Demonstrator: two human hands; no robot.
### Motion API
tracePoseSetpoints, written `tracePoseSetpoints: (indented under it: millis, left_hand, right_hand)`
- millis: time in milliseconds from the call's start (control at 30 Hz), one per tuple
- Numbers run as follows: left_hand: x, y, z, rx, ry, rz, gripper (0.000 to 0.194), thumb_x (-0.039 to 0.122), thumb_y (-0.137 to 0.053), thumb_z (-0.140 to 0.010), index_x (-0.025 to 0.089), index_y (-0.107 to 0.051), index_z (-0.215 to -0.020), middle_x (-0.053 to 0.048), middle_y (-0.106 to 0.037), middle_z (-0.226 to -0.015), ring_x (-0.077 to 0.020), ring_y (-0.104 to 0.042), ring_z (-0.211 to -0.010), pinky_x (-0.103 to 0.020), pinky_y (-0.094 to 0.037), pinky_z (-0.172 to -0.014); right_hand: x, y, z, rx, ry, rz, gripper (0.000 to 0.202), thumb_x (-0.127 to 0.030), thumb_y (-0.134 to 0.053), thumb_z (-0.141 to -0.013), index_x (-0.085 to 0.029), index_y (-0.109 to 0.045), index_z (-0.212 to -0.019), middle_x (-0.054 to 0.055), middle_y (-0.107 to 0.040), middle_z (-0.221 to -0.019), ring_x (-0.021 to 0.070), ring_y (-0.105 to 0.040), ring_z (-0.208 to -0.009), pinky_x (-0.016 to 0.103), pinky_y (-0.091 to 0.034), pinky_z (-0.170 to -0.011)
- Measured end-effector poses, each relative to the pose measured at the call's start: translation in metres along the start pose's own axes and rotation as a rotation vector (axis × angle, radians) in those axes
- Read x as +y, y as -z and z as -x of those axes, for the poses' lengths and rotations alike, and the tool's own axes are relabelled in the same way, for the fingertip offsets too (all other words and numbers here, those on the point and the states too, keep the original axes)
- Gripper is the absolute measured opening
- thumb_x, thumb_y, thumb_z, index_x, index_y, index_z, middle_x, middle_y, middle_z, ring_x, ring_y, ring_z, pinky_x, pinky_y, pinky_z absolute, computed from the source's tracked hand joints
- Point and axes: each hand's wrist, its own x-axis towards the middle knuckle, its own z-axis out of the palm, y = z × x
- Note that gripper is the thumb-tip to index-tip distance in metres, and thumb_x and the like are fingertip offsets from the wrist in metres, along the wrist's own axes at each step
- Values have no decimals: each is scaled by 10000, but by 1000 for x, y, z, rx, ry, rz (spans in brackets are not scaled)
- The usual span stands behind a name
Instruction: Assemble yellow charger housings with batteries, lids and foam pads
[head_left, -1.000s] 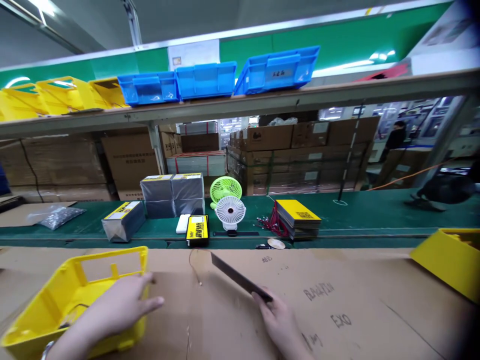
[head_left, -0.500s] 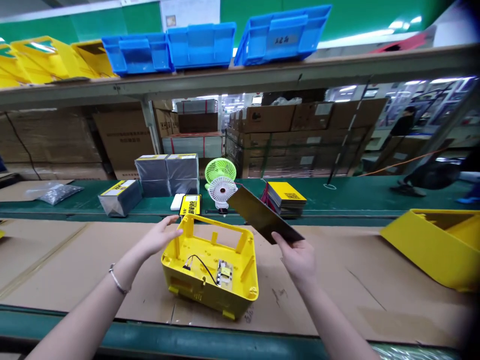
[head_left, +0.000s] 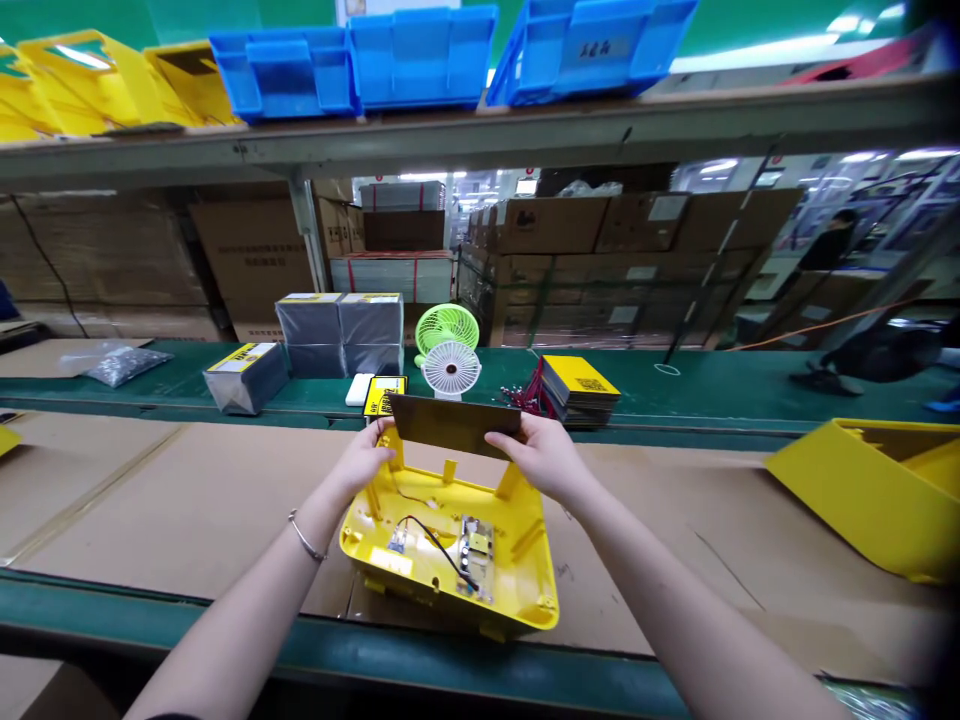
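Observation:
A yellow plastic housing [head_left: 525, 575] sits open-side up on the cardboard, tilted slightly, with a circuit board [head_left: 478, 548] and a black cable [head_left: 439, 545] inside. My right hand [head_left: 544, 455] grips the right end of a thin dark rectangular panel [head_left: 450, 424], thumb on its near face. The panel stands over the window-like opening in the housing's far wall; whether it touches the frame I cannot tell. My left hand [head_left: 361, 462] is closed on the far left corner of the housing, thumb inside, beside the panel's left end. Its other fingers are partly hidden.
Behind stand a white fan [head_left: 451, 369], a green fan [head_left: 445, 330], a stack of yellow-topped panels [head_left: 581, 377] with red wires, and grey wrapped boxes [head_left: 371, 330]. Another yellow housing [head_left: 847, 490] lies at right. Blue bins [head_left: 424, 60] line the shelf overhead.
My right hand has brought the dark panel left and turned it level over the housing's far wall. My left hand has closed on the corner. The housing's near side has swung toward me, and the view has shifted.

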Motion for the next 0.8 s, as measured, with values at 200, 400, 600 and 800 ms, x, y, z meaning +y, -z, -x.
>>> tracePoseSetpoints:
  millis: [200, 400, 600, 800]
  left_hand:
    - [5, -24, 11, 99, -124, 15, 295, 269, -500, -775, 153, -535, -1044, -86, -622, -1089, -209, -556, -1042, -359, -392, -944]
    - [17, -29, 21, 168, -200, -108, 199, 229, -495, -779, 177, -564, -958, -51, -642, -1009, -192, -567, -980, -328, -389, -917]
    - [16, -28, 24, 178, -186, -249, 113, 184, -485, -754, 178, -582, -812, -37, -665, -901, -202, -589, -887, -346, -411, -865]
    - [18, -38, 22, 187, -195, -276, 174, 170, -481, -751, 183, -596, -881, -52, -661, -931, -205, -588, -919, -351, -422, -863]
  right_hand:
    - [-3, 6, -15, -137, 32, -5, 187, -274, -617, -718, -169, -686, -855, 27, -712, -890, 216, -649, -846, 315, -520, -753]
    - [14, 13, -16, -249, -45, 63, 177, -265, -626, -700, -198, -712, -840, 5, -716, -883, 220, -651, -866, 318, -522, -773]
    - [16, 13, -8, -195, -18, 244, 392, -240, -647, -691, -216, -635, -1082, 30, -705, -909, 206, -650, -802, 311, -516, -730]
    - [-24, -16, 4, -9, 499, 780, 638, -169, -558, -773, -166, -317, -1365, 131, -475, -1297, 281, -392, -1205, 456, -250, -1023]
